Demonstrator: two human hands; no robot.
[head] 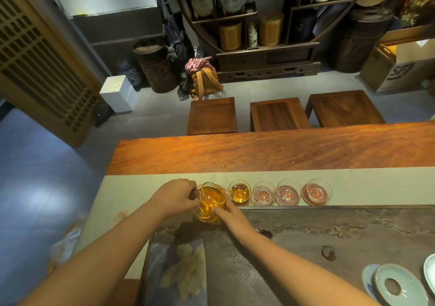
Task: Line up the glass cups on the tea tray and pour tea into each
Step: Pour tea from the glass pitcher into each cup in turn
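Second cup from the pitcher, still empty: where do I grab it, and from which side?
Pinch the second cup by its flared rim, from above. It sits close between the filled cup and the third cup, so a sideways grip probably won't fit.

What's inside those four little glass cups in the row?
The first cup, beside the pitcher, holds amber tea. The other three look empty, showing only pinkish coasters beneath. Any thin film of liquid in them cannot be told.
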